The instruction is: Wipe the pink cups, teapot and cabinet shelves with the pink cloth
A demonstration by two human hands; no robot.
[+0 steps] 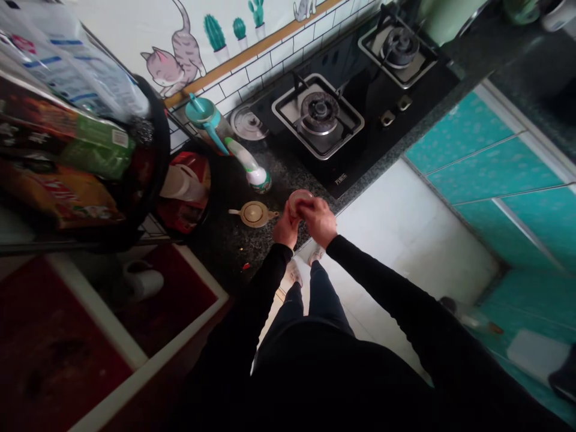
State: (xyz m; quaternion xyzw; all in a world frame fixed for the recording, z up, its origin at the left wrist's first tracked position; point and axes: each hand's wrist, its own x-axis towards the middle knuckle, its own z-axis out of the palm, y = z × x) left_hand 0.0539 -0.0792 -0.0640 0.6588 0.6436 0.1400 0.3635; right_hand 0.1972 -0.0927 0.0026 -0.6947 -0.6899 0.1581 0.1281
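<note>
The left hand and right hand curl nearly closed, together gripping a small round pink-rimmed object over the edge of the speckled granite countertop, just beside the black gas hob.

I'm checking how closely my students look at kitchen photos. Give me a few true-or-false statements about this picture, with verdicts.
1. The left hand and right hand both hold a small round object. True.
2. The teal-lidded jug is in the right hand. False: the jug stands on the counter, apart from the hands.
3. The hob has two burners. True.
4. The wall art shows a dog. False: it shows a cat.
</note>
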